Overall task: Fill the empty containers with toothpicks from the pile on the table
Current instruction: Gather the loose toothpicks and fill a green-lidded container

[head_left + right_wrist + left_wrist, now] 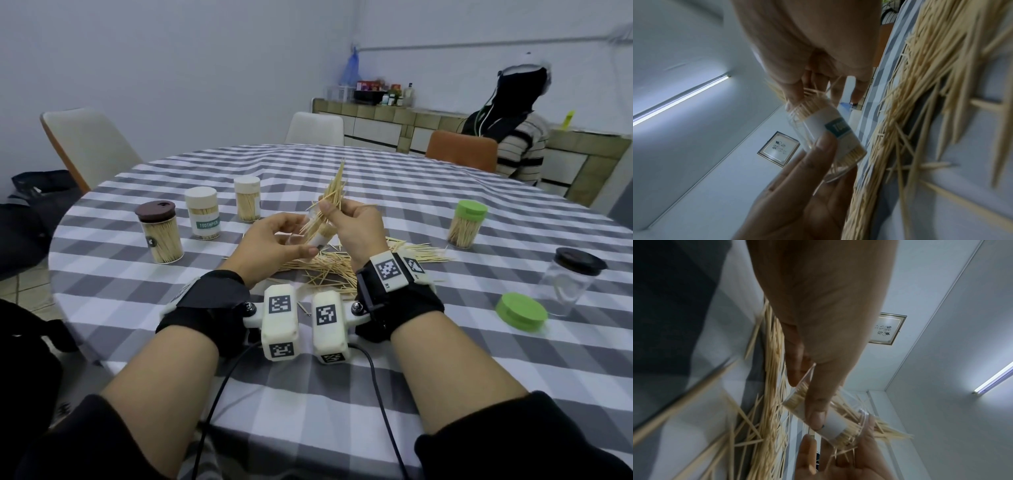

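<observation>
Over the table's middle, my left hand (291,240) grips a small clear container (319,240) with a white label, tilted with its mouth up. My right hand (337,214) pinches a bundle of toothpicks (334,192) whose lower ends sit in that mouth while the upper ends fan out. The left wrist view has my left hand (813,394) with its thumb across the container (833,425). In the right wrist view my right hand (803,87) holds the toothpicks at the mouth of the container (830,131). The loose toothpick pile (329,270) lies on the checked cloth under both hands.
Three filled jars stand at the left: brown-lidded (159,233) and two white-lidded (202,214), (247,199). A green-lidded filled jar (466,224) stands at the right. An empty clear jar with a black lid (568,284) and a loose green lid (522,311) sit near the right edge. A person (513,137) sits beyond.
</observation>
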